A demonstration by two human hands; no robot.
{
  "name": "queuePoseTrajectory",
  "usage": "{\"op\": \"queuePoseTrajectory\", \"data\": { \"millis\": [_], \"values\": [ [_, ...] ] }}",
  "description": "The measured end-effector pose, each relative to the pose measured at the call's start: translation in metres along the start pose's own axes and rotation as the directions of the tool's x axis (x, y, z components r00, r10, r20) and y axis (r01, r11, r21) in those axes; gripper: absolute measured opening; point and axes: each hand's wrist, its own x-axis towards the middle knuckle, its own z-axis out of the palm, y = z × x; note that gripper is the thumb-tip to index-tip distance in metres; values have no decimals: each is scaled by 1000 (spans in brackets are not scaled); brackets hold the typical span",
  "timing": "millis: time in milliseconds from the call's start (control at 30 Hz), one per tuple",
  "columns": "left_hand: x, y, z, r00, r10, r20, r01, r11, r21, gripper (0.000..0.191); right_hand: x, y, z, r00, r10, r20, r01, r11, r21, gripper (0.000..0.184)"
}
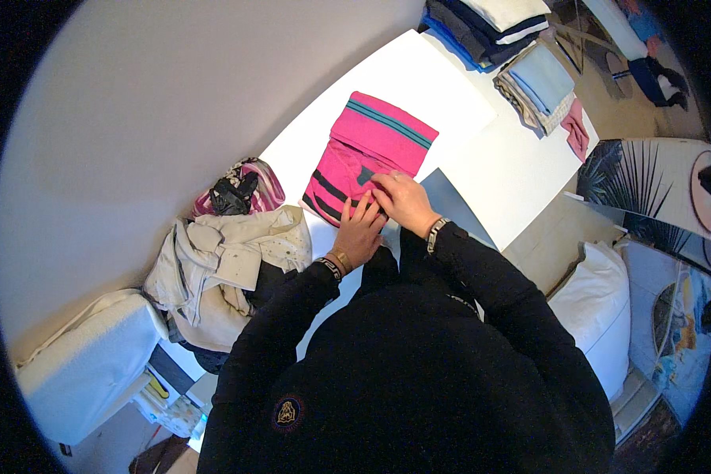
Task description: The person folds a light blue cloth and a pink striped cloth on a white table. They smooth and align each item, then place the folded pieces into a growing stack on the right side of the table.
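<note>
A pink knit garment (385,127) with teal and black stripes lies partly folded on the white table (468,172), its striped band at the far end. My left hand (358,234) rests on the near edge of the garment, fingers spread. My right hand (406,201) is beside it, fingertips bent at a small dark teal patch on the pink cloth; whether they pinch the fabric cannot be told. Both wrists wear bracelets below black sleeves.
Left of the garment lie a crumpled pink-and-black cloth (266,186) and a heap of beige clothes (219,260). Folded dark clothes (480,41) and a stack topped by light-blue cloth (542,77) stand at the far right, beside a dusty-pink cloth (576,130). A white pillow (598,308) is right.
</note>
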Motion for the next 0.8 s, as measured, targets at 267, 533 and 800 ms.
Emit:
{"op": "queuePoseTrajectory", "data": {
  "millis": [267, 533, 800],
  "values": [
    [4, -19, -18, 993, -52, -110, 36, 989, -141, 39, 30, 10, -21, 953, -77, -293, 61, 996, -62, 22],
    [69, -76, -42, 899, -276, -341, 177, 939, -294, 42, 69, 66, -46, 910, 210, -358, -247, 967, -60, 33],
    [156, -141, -41, 815, -559, -151, 454, 780, -432, 59, 66, 91, -62, 753, 642, -143, -620, 765, 172, 47]
  ]
}}
